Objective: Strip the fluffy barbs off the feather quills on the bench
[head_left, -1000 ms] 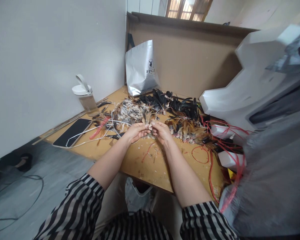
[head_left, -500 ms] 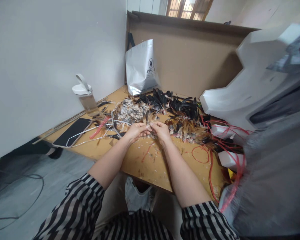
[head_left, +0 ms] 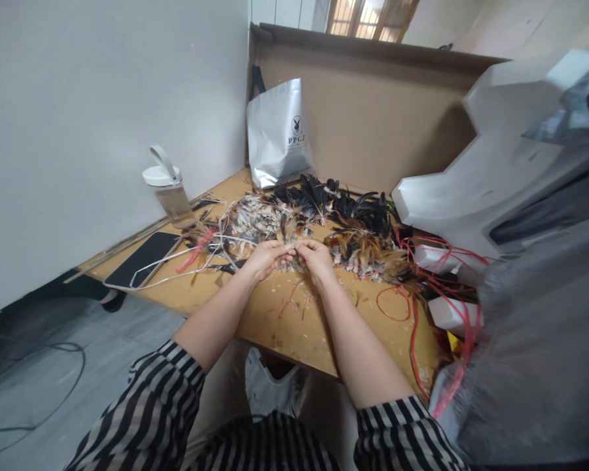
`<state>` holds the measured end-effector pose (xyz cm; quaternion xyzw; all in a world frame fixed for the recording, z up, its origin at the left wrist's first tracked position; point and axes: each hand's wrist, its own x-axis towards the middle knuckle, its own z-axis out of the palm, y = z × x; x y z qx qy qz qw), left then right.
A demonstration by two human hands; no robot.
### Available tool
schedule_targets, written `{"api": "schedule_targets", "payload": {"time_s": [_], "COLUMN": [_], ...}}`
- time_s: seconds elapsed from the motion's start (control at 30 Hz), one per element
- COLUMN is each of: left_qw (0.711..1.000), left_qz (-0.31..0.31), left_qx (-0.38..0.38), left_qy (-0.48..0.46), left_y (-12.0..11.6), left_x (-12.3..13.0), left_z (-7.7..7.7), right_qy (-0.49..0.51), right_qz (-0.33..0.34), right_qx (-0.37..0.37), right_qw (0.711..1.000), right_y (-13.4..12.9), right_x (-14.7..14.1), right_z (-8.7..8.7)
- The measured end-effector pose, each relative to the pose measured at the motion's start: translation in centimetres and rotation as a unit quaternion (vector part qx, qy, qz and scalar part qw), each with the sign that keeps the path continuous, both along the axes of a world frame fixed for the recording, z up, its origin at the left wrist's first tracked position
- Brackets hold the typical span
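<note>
Over the middle of the wooden table, my left hand [head_left: 269, 258] and my right hand [head_left: 315, 257] meet with their fingertips pinched together. Between them they hold a small bunch of brown feathers [head_left: 291, 229], tips pointing away from me. The quill ends are hidden in my fingers. Just beyond lies a pile of pale speckled feathers [head_left: 258, 214]. Black feathers [head_left: 319, 196] spread behind it at the back. Brown and golden feathers [head_left: 373, 252] are heaped to the right of my right hand.
A phone [head_left: 144, 260] with white straps across it lies left, near a lidded drink cup [head_left: 171, 193]. A silver bag [head_left: 277, 134] stands against the cardboard [head_left: 383, 111]. Red string [head_left: 415, 340] trails down the right side beside white foam [head_left: 451, 183] and a plastic-wrapped bundle [head_left: 544, 340].
Both hands stay in nearly the same place. The held feathers have shifted slightly to the left between my fingers, which have moved a little.
</note>
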<state>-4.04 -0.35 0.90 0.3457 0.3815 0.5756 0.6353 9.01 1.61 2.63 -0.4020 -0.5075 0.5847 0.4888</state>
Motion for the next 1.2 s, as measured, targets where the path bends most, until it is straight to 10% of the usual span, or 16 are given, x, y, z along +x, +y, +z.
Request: {"api": "schedule_targets", "payload": {"time_s": [1.2], "left_qw": [0.998], "left_qz": [-0.05], "left_qx": [-0.013], "left_qy": [0.022], "left_y": [0.1], "left_x": [-0.11], "left_z": [-0.49], "right_qy": [-0.006], "right_qz": [-0.008], "right_qx": [0.021], "right_qw": [1.0], "right_y": [0.15], "right_x": [0.0], "right_z": [-0.19]}}
